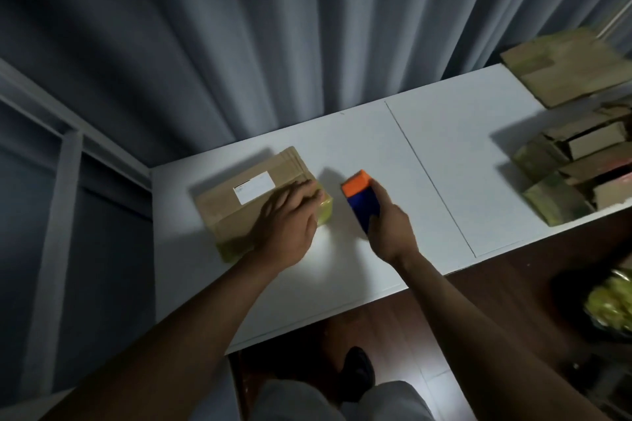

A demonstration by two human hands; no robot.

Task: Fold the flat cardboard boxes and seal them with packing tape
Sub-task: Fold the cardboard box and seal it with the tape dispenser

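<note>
One box (239,202) lies under the left hand (287,225)

Grey curtains (239,44) are hanging right behind my white table (444,154). A dark shoe (357,369) is poking out below on the brown wood floor (513,301).

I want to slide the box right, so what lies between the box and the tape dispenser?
Nothing: in the head view only a bare strip of white table separates the box from the dispenser in the right hand.
</note>
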